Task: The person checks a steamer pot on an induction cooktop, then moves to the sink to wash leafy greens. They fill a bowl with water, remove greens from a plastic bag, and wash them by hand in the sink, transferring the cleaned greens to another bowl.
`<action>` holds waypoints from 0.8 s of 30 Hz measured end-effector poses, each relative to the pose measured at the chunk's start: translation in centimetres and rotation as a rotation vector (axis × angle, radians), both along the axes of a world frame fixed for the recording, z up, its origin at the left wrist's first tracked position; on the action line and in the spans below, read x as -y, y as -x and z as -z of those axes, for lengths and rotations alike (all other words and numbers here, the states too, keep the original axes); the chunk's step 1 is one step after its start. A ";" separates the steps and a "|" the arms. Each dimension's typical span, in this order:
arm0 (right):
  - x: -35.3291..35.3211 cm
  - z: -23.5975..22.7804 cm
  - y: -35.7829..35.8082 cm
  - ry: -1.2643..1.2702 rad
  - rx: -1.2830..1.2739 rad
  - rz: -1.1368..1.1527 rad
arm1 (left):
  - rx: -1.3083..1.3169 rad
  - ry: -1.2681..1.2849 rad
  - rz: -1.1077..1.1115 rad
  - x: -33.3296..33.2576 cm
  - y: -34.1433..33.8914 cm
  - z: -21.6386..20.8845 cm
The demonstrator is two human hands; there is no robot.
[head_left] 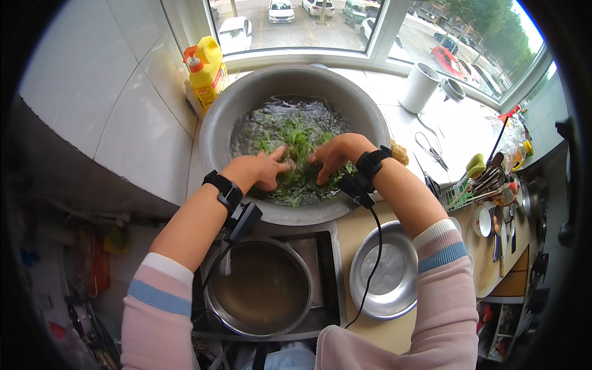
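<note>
A wide grey metal basin (216, 126) holds rippling water with leafy green vegetables (296, 137) floating in it. Both hands reach into the basin from the near side. My left hand (264, 169) touches the greens at their left, fingers spread and tips at the water. Opposite it, my right hand (338, 154) curves down over the right side of the greens, fingers apart and tips partly hidden among the leaves. Neither hand is closed around anything that I can see. Black straps with small devices sit on both wrists.
Nearer me are a steel pot of cloudy water (259, 290) in the sink and a shallow metal bowl (385, 271). A yellow bottle (213, 71) stands back left; scissors (431, 148), a white container (420, 86) and a utensil rack (456, 196) are at right.
</note>
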State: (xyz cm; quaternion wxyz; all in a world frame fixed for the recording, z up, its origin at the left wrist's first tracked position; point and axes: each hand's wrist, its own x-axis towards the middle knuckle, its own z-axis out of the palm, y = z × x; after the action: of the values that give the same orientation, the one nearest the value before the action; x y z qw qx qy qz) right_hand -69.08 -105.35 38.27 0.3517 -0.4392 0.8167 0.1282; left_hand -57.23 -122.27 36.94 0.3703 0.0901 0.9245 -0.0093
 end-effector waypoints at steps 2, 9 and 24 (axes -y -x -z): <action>-0.3 0.7 -0.4 -0.009 -0.011 -0.022 | -0.002 0.068 0.014 0.0 -0.4 0.0; 0.0 -1.0 -1.1 0.018 0.086 -0.041 | -0.141 -0.211 -0.066 1.7 0.5 -1.1; 0.2 -2.1 1.7 0.339 -0.003 0.217 | -0.521 0.029 -0.113 5.2 0.0 -0.5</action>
State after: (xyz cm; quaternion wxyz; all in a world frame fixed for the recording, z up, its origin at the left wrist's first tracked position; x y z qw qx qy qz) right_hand -70.82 -105.58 40.32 0.2830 -0.4012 0.8698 -0.0493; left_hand -57.19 -127.49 37.46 0.1207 0.0277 0.9920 -0.0246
